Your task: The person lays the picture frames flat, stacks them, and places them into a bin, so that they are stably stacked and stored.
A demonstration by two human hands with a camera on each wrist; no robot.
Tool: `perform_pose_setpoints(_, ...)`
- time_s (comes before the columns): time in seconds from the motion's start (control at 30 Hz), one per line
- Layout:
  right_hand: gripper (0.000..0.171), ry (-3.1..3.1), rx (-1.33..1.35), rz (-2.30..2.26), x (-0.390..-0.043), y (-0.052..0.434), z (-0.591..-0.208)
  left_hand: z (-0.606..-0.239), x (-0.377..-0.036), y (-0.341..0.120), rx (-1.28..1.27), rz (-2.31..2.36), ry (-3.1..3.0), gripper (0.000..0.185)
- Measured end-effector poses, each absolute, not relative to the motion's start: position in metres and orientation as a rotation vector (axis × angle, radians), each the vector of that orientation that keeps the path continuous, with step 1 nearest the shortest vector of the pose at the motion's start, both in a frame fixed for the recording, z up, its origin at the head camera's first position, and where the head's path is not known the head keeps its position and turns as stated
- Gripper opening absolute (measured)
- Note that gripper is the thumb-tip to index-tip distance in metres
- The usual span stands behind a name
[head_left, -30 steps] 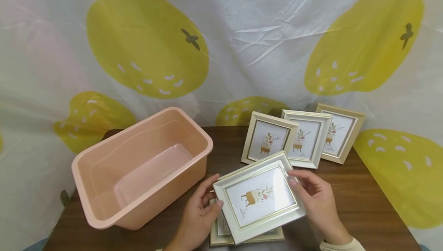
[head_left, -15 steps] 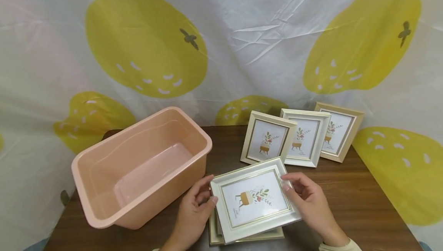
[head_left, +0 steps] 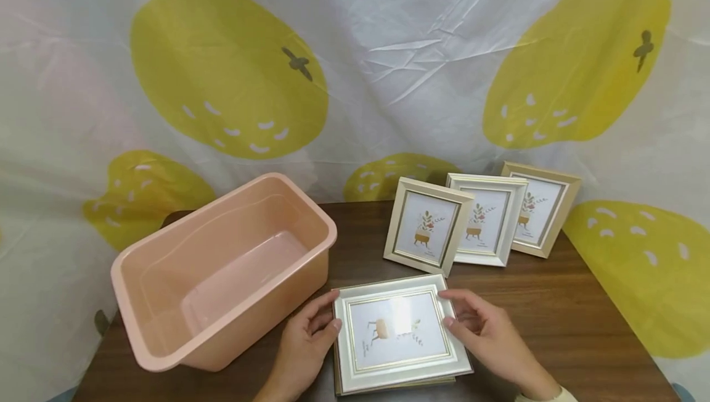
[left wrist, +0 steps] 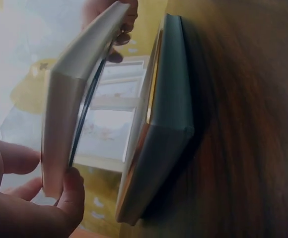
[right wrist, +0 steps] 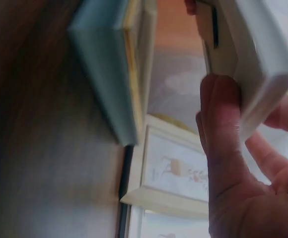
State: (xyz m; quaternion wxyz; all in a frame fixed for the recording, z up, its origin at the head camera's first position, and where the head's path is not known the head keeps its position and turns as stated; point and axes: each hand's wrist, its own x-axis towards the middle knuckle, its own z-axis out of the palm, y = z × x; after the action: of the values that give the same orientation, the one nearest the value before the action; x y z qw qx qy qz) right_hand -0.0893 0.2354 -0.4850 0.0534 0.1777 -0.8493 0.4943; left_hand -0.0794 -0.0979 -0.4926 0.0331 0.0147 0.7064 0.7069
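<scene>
White-framed picture [head_left: 396, 330] hovers just above the lower frame [head_left: 388, 385], left hand [head_left: 302, 349] and right hand [head_left: 488, 334] with fingers clamped on its edges, beside the pink tub [head_left: 222, 266].

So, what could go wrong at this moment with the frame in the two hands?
The white frame is held only at its edges by the left hand and right hand, just above the lower frame. It could slip and strike that frame. Pushed forward, it might tip the standing frames.
</scene>
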Motion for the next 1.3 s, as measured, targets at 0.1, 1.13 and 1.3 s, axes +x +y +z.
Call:
perform_pose_setpoints(0.1,0.037,-2.631,0.614,1.431,-0.089,0.239,-0.489,-0.496,-0.08,-0.1,0.041,2.143,2.169,0.05)
perform_pose_setpoints(1.13,0.044,-2.883,0.901,1.229,-0.101,0.25,-0.502,-0.508,-0.088,-0.109,0.067,1.761,2.402,0.052)
perform_pose_setpoints(1.3,0.045,-2.845,0.972,1.226,-0.101,0.253,-0.5,-0.509,-0.086,-0.109,0.078,1.778,2.384,0.053)
